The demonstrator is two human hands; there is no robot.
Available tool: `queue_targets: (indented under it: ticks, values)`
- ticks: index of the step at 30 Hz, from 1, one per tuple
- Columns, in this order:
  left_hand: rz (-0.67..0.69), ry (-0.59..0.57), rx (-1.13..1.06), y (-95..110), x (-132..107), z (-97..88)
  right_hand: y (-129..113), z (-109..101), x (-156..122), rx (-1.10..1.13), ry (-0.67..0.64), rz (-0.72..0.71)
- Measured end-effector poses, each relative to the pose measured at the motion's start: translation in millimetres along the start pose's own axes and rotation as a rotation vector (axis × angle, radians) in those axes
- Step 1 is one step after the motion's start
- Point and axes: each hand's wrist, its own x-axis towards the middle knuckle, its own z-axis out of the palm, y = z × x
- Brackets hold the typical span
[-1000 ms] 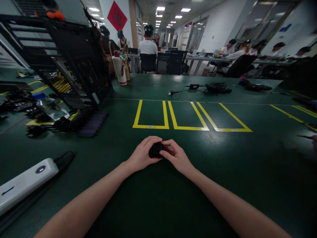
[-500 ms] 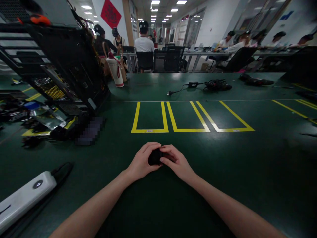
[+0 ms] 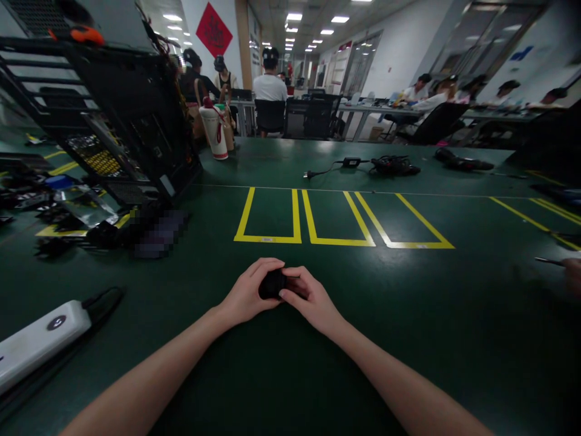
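My left hand (image 3: pixel 247 295) and my right hand (image 3: pixel 311 298) meet just above the green table (image 3: pixel 408 315), near its middle. Both are closed round a small black object (image 3: pixel 272 284) held between them. Only its dark rounded top shows, so I cannot make out what it is. Three yellow taped boxes (image 3: pixel 336 221) lie on the table just beyond my hands.
A white power strip (image 3: pixel 39 339) lies at the near left. A black open computer case (image 3: pixel 131 127) and loose black parts (image 3: pixel 68 224) stand at the left. A black adapter with its cable (image 3: pixel 363 165) lies farther back. People sit at desks behind. Another person's hand (image 3: pixel 572 274) shows at the right edge.
My hands have stayed closed on the black object, with the fingers shifting slightly. The view has swayed a little.
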Motion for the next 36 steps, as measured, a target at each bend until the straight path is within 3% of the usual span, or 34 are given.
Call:
queue_targets:
  ticks: [11, 17, 24, 36]
  values:
    - [0.009, 0.037, 0.007, 0, 0, 2.1, -7, 3, -1, -0.123, 0.066, 0.033]
    - [0.009, 0.004, 0.001, 3, 0, 0.5, -7, 1, -1, 0.029, -0.011, 0.055]
    - [0.009, 0.024, 0.003, 1, 1, 1.7, -4, 7, -2, 0.022, 0.134, 0.001]
    - [0.005, 0.016, -0.005, 1, 2, -1.0, 6, 4, -1, 0.014, 0.063, -0.031]
